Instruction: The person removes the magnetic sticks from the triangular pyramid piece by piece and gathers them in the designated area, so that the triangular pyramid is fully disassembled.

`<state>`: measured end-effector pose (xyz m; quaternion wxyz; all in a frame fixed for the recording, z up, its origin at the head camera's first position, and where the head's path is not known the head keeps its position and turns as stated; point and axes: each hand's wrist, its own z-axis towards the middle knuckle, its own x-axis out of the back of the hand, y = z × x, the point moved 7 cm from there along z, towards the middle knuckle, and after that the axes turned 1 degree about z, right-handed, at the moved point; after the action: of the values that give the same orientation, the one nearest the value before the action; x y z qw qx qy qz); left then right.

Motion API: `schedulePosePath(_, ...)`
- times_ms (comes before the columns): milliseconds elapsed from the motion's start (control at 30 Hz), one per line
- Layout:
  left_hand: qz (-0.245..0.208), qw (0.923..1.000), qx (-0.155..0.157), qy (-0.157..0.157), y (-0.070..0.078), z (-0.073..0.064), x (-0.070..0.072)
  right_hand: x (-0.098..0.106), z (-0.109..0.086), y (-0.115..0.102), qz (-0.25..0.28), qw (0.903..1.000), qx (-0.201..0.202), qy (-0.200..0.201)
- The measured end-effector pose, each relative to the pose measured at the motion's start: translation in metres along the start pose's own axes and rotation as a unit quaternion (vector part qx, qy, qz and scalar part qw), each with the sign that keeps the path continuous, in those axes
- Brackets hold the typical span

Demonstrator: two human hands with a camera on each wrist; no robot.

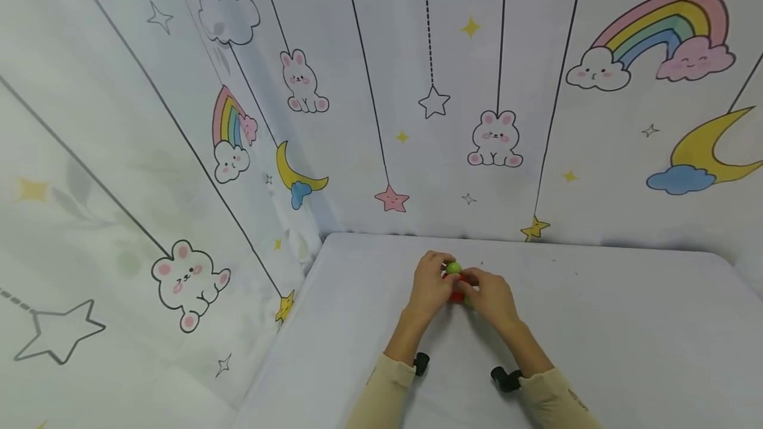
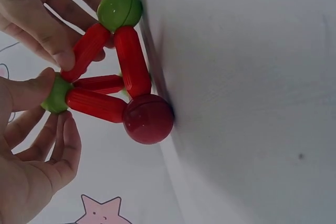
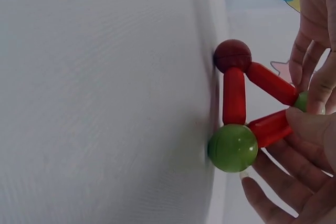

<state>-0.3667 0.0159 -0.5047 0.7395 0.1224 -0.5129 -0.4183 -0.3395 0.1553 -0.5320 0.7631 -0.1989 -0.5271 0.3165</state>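
On the white table stands a pyramid-like frame of red toy rods (image 2: 133, 61) and balls. One red ball (image 2: 148, 119) and one green ball (image 3: 233, 148) form two base corners; behind them another green piece barely shows. At the apex my left hand (image 1: 430, 288) pinches a green ball (image 2: 56, 94) between thumb and fingers. My right hand (image 1: 493, 295) grips the sloping rod (image 2: 85, 53) that joins this apex ball to the green base ball. The hands partly hide the frame in the head view.
The white table (image 1: 626, 330) extends on both sides of the hands. A white curtain (image 1: 441, 164) printed with rabbits, stars and rainbows hangs behind and to the left. Black devices (image 1: 507, 379) sit at both wrists, by the beige sleeves (image 1: 381, 392).
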Motion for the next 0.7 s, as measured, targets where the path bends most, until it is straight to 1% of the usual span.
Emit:
schedulePosePath(133,0.011,0.9999,0.007,0.002,0.0021,0.0004,-0.0005,0.0014,-0.0003,-0.001,0.005,1.0,0.003,0.001)
schedulePosePath(267,0.011,0.9998,0.015,-0.001,0.0032,0.0,-0.0005,0.0011,0.0001,-0.001,0.003,1.0,-0.003,-0.003)
schedulePosePath(467,-0.013,0.9995,0.028,-0.011,0.0015,-0.0008,-0.0019,0.0,-0.0002,0.0,-0.006,1.0,-0.006,-0.003)
schedulePosePath(700,-0.03,0.9993,0.023,-0.004,0.002,-0.0007,0.0002,0.0,-0.0009,-0.0004,-0.008,1.0,-0.003,0.002)
